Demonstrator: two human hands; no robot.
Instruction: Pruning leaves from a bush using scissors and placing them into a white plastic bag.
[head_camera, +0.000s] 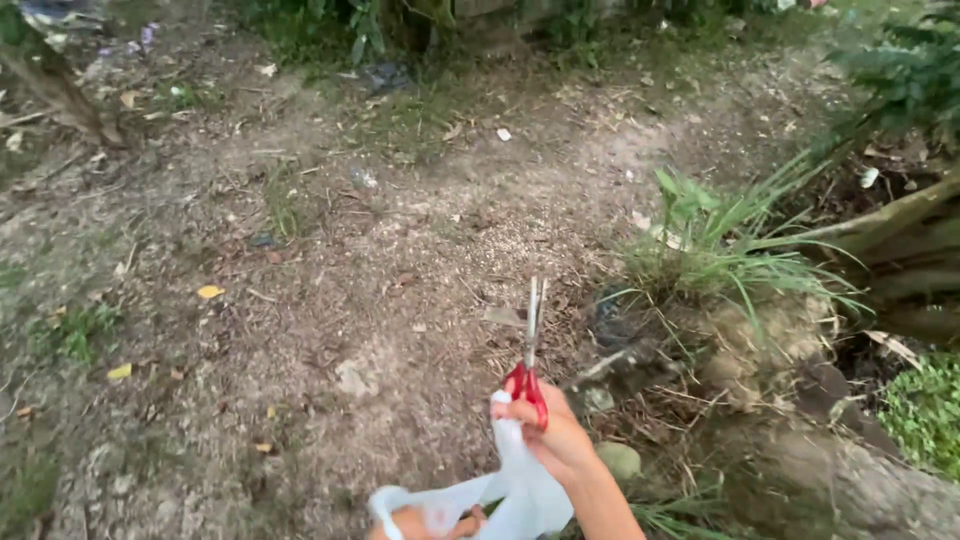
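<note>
My right hand (553, 435) is at the bottom centre, closed around the red handles of a pair of scissors (530, 345) whose metal blades point away from me over the bare dirt. The same hand also pinches the top of a white plastic bag (515, 480). My left hand (425, 522) is only partly visible at the bottom edge, gripping the lower part of that bag.
Dry, littered soil (330, 300) spreads ahead. A grass clump (720, 245) and a mossy mound with roots (790, 400) rise on the right. A tree trunk (55, 85) stands far left. Shrubs (380, 25) line the back.
</note>
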